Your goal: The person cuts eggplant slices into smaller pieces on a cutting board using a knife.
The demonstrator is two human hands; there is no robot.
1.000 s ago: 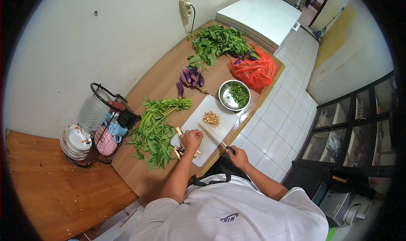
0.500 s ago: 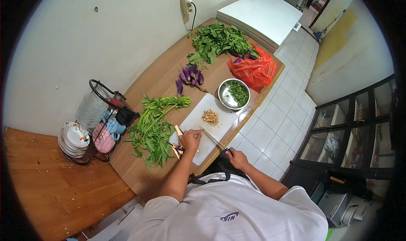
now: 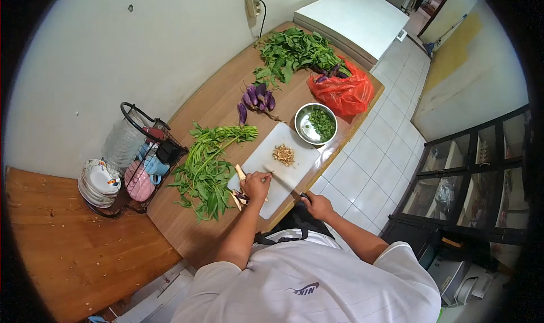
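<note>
My right hand (image 3: 319, 206) is closed around the dark handle of a knife (image 3: 285, 181), whose blade lies across the white cutting board (image 3: 271, 203). Close to the blade's tip, my left hand (image 3: 256, 185) has its fingers pinched together; whatever is between them is too small to make out. A heap of chopped light-brown bits (image 3: 283, 155) sits on the board just beyond the blade. Beside my left hand are a pale root-like piece (image 3: 240, 172) and some purple and cream trimmings (image 3: 238, 198), partly covered by the hand.
Past the board stands a metal bowl (image 3: 303, 131) of chopped greens. Leafy stems (image 3: 207, 175) lie at the left, small purple eggplants (image 3: 258, 98) farther back. A red plastic bag (image 3: 345, 93) and more greens (image 3: 294, 54) occupy the far end. A dish rack (image 3: 153, 164) stands left.
The knife's tip has shifted slightly left, closer to my left fingers. My left hand stays pinched and my right hand keeps its grip. The whole view has tilted a little.
</note>
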